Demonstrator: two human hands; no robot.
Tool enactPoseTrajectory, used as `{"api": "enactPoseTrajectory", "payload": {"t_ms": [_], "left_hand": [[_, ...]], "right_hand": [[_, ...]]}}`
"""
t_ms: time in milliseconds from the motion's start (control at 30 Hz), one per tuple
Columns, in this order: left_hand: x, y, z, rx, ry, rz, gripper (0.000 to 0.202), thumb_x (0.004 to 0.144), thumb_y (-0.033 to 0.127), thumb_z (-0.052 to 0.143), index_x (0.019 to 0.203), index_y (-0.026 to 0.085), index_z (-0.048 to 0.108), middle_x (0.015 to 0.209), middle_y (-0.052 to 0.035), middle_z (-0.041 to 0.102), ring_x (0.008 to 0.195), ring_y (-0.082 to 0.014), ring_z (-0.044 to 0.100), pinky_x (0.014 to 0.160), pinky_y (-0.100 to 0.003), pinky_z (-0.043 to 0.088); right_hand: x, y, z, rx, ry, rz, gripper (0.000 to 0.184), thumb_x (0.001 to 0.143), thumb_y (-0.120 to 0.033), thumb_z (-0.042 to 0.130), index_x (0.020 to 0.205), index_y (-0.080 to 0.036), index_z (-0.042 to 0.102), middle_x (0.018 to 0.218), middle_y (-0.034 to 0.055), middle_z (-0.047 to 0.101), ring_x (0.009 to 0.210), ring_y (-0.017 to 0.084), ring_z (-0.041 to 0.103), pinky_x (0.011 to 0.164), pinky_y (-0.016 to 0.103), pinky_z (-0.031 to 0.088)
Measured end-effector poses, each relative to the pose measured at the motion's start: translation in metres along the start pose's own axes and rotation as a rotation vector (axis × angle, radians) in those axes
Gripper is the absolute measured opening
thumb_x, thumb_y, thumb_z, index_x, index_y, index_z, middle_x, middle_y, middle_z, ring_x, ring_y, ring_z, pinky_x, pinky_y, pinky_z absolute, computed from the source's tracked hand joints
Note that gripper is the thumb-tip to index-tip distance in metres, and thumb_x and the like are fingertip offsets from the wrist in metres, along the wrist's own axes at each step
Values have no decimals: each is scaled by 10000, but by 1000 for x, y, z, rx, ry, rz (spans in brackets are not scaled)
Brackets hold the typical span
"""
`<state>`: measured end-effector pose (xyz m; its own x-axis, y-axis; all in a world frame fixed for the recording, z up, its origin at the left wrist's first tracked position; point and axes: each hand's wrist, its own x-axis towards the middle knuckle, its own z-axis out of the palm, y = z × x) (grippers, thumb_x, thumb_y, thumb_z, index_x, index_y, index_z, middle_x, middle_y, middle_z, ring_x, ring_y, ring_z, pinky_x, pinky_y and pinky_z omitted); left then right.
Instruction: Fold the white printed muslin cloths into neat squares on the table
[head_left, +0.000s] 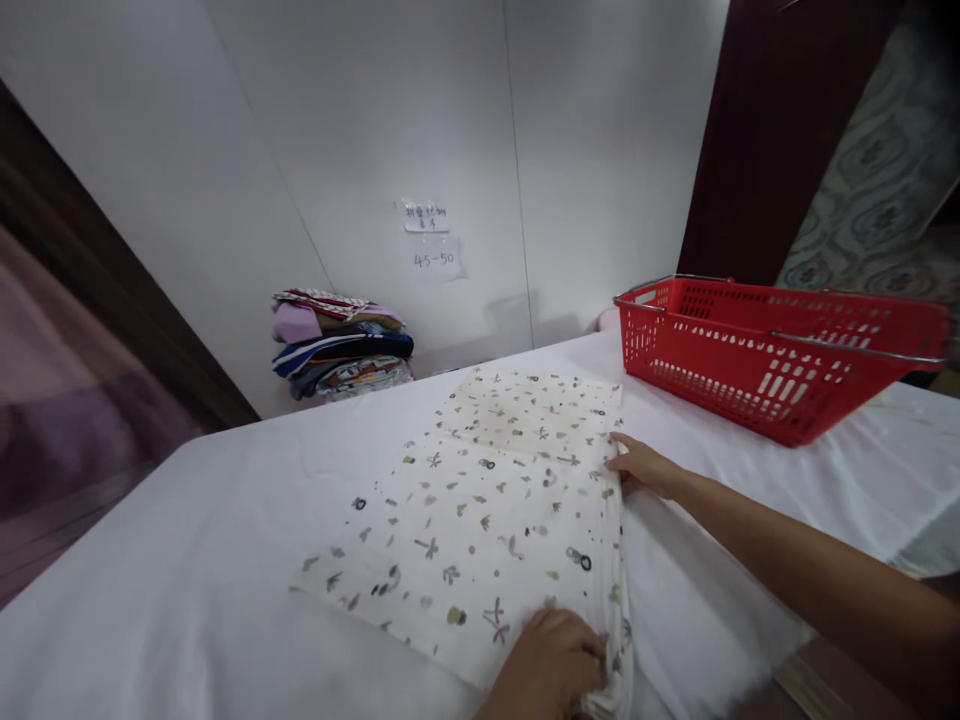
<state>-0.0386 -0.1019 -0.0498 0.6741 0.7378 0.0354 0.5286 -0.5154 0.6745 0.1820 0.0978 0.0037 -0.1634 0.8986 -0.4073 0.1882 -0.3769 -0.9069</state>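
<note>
A cream cloth (480, 500) with small printed plants and shapes lies spread on the white-covered table, a crease running across its far part. Along its right side the fabric is gathered in several layers. My left hand (551, 660) is at the near right corner, fingers curled round the layered edge, with some fingertips hidden. Farther up the same side, my right hand (643, 467) pinches the edge between thumb and fingers. The cloth's left corner lies flat, away from both hands.
A red plastic basket (720, 360) with metal handles stands on the table (247, 540) at the back right. Folded textiles (341, 345) are stacked beyond the far edge, against a white wall with paper notes (435, 258). Pinkish fabric (67, 400) hangs at the left.
</note>
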Motion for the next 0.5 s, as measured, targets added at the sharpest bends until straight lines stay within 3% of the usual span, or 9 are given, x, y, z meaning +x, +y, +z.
{"api": "enactPoseTrajectory", "payload": {"t_ms": [100,233,333,500], "left_hand": [[5,-6,6,-137,23,-138,93,706,248,643,663,204,573,941,-6,650,922,-185,541,884,-331,328],[9,-8,16,-286,179,-376,49,684,194,600,647,221,619,817,-9,662,847,-187,539,901,-348,342],[14,-11,18,-340,176,-403,86,654,162,602,606,225,636,785,1,668,816,-179,549,923,-341,341],[15,-9,0,-389,33,-338,83,706,242,620,637,240,665,788,2,661,845,-189,569,880,-333,402]], "right_hand": [[15,-10,-6,-17,20,30,941,725,-183,648,1450,-200,47,636,-21,595,517,142,588,477,268,521],[25,-15,-18,-75,-1,73,964,695,-178,679,1450,-219,81,591,-24,595,469,149,586,467,281,518],[33,-17,-31,-136,31,87,914,691,-169,686,1438,-195,160,587,1,609,476,171,599,450,273,499],[74,-35,-61,-202,289,-7,674,783,-202,635,1369,-146,309,768,41,628,558,127,588,509,252,491]]}}
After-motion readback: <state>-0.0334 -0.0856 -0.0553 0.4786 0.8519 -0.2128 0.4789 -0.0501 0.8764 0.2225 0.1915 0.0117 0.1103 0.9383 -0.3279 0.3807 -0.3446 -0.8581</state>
